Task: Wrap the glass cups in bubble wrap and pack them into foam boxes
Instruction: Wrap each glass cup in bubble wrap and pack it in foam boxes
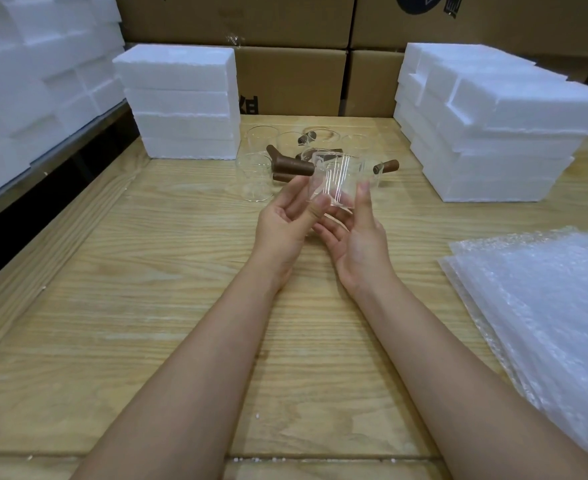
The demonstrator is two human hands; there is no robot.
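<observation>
While the glass cup [330,183] is gripped by the left hand [285,225] and the right hand [359,239] above the desk's [181,271] middle, it is best kept level and carried to the bubble wrap [545,323] at four o'clock.

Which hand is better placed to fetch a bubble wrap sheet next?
Right, probably. The bubble wrap sheets lie nearest the right hand; the left hand also grips the glass cup and could hold it alone.
</observation>
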